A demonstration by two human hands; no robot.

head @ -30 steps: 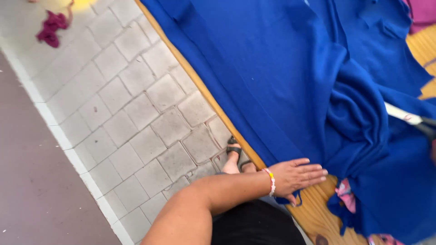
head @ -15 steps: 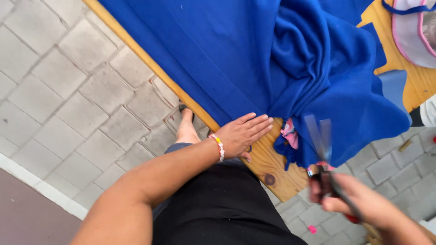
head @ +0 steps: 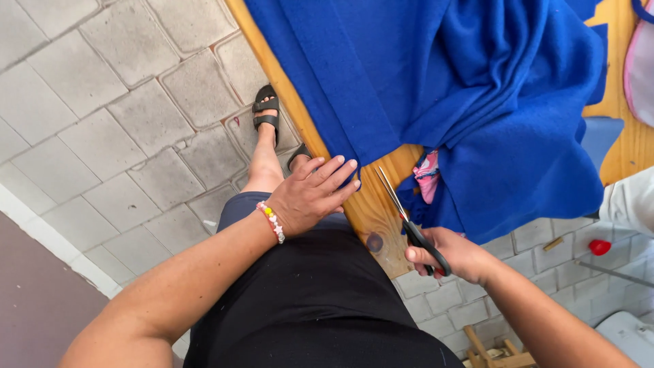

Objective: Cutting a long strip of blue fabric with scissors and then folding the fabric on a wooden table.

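Scissors [head: 409, 221], one pair, one blue cloth [head: 436, 88]

Left arm: bare, reaching forward from the lower left, elbow slightly bent.
Left wrist: straight, ringed by a beaded band.
Left hand [head: 310, 197]: palm down, flat, holding nothing.
Left fingers [head: 335, 170]: spread and stretched forward, pale nails showing.
Right arm: bare, coming in from the lower right corner, forearm angled up toward the middle.
Right hand [head: 453, 253]: curled shut around dark handles, knuckles up.
Right fingers [head: 421, 255]: tucked through the loops, thumb side toward the body.
Hands: near each other, not touching.
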